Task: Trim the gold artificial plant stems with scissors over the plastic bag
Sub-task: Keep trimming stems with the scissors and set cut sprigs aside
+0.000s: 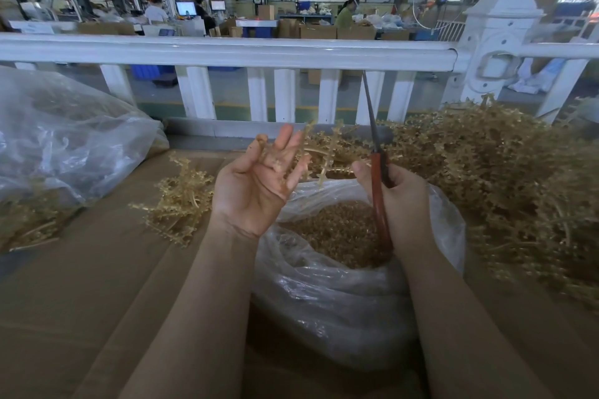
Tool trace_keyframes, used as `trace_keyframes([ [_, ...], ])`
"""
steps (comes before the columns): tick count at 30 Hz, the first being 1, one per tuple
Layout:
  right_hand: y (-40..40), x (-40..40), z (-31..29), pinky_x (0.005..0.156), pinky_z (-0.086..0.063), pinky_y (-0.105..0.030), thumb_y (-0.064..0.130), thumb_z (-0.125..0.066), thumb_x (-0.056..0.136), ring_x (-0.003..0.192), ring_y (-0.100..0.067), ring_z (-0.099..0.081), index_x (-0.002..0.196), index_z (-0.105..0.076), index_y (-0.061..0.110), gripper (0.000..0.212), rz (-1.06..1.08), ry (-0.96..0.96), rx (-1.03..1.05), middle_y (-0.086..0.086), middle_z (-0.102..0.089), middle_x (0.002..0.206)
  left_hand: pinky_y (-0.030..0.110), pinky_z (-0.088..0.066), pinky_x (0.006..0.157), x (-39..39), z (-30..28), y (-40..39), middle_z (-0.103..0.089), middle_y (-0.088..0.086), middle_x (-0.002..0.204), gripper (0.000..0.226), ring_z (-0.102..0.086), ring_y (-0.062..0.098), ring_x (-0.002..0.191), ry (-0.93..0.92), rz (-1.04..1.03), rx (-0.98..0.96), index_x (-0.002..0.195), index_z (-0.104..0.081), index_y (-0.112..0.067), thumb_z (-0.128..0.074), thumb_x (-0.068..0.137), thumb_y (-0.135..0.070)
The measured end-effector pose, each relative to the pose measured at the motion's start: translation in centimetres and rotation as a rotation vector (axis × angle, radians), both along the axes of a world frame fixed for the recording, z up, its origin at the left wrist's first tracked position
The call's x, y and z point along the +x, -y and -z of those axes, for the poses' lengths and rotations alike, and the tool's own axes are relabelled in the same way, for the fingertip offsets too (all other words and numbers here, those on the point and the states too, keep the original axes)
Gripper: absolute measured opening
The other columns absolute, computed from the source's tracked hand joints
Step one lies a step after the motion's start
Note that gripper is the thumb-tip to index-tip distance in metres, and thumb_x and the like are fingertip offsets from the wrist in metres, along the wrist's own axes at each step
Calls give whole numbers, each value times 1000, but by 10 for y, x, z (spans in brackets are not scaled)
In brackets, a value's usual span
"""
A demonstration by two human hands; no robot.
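Your left hand (pixel 256 185) lies palm up, fingers straight, gold sprig (pixel 319 152) hanging off fingertips — scissors (pixel 376 152), blades together (pointing up), gripped by right hand (pixel 398 201) just right, above plastic bag (pixel 340 285).

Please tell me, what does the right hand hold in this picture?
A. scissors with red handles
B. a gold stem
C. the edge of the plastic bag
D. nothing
A: the right hand grips the red handles of the scissors, whose blades point up, closed, above the plastic bag.
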State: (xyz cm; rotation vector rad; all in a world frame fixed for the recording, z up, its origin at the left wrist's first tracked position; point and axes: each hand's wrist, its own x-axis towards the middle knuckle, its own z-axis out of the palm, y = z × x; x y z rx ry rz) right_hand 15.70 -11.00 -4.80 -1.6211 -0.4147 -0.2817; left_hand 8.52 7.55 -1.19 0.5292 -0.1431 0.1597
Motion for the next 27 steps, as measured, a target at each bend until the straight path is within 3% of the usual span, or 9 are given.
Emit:
trace_keyframes([
  [8,-2,0,3,45,-36,-6,44,-77,86,46,4,-53,60,-60,31,34,-7,43,-135,19,-54,46,43,-59,87,-2,-4,-2,-74,7,107,24,-72,21,101,-45,-118,37,89,-56,-18,-38,105,-18],
  [13,-3,0,3,47,-39,-7,52,-77,83,52,5,-58,67,-64,35,27,8,34,-188,21,-59,53,37,-60,77,-4,-8,-16,-76,4,102,17,-72,18,93,-59,-536,144,98,-52,-17,-38,107,-16],
  [16,-3,-1,3,47,-40,-7,53,-76,83,54,5,-60,73,-67,31,26,11,22,-194,20,-63,56,35,-56,84,-6,-7,-29,-74,6,95,12,-71,19,92,-108,-913,280,99,-51,-17,-42,106,-14],
  [19,-3,-2,3,49,-41,-8,55,-75,83,57,5,-61,73,-67,30,29,25,26,-236,21,-64,58,30,-52,96,-11,-2,-37,-65,14,103,9,-65,16,96,-108,-1176,485,101,-50,-16,-43,105,-11],
  [22,-2,-1,4,56,-44,-18,59,-73,83,64,2,-63,76,-68,29,31,46,24,-306,22,-67,66,28,-47,94,-13,7,-40,-63,-10,94,5,-61,-2,88,-350,-1394,864,102,-50,-23,-50,101,-18],
  [24,-3,0,5,59,-46,-22,60,-73,82,65,-2,-64,80,-70,27,33,57,21,-334,20,-68,67,42,-37,102,-13,14,-43,-60,-17,89,6,-59,8,94,-599,-1502,1151,100,-52,-26,-52,98,-20],
  [27,-3,1,5,61,-48,-24,62,-73,80,66,-4,-65,84,-73,25,37,71,21,-362,11,-68,64,44,-24,97,-14,24,-44,-68,1,101,14,-53,28,108,-828,-1484,1469,101,-59,-17,-51,92,-10],
])
